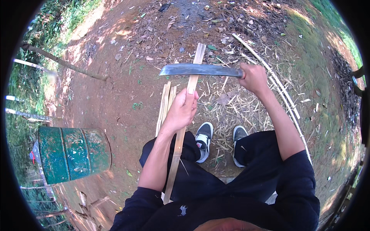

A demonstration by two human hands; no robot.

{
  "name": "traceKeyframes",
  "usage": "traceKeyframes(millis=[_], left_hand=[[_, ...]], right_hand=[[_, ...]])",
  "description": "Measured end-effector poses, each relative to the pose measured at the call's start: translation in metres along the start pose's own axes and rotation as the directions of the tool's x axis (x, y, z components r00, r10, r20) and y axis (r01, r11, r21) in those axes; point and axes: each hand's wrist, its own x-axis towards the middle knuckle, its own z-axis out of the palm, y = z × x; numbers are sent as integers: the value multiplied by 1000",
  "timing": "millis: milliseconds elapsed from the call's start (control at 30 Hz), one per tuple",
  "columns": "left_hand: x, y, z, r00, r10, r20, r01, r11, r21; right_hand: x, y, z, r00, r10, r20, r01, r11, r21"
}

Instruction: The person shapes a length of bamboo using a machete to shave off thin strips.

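Note:
My left hand [181, 109] grips a long pale bamboo strip [194, 71] that runs from near my lap up and away from me. My right hand [253, 77] holds the handle of a large knife with a grey blade [198, 69]. The blade lies crosswise over the strip, just above my left hand's fingers. I am seated, with my black trousers and two black-and-white shoes [203, 138] below the hands.
More split bamboo strips [165, 104] lie on the dirt left of my hand, and long thin strips [283, 90] curve along the right. A green metal drum [73, 153] lies at lower left. Shavings and dry leaves cover the ground; a stick [65, 63] leans at upper left.

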Motion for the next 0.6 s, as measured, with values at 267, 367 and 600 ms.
traceKeyframes(millis=[267, 367, 600], left_hand=[[-13, 1, 3, 1000, -18, -5, 17, 998, -64], [-10, -4, 6, 995, 13, 99, -4, 995, -95], [-6, 2, 0, 999, -18, 28, 21, 994, -109]], right_hand=[[9, 40, -7, 869, 452, 201, -419, 889, -185], [-7, 72, -14, 600, 793, 101, -768, 607, -203], [4, 18, -42, 698, 703, 139, -712, 702, 26]])
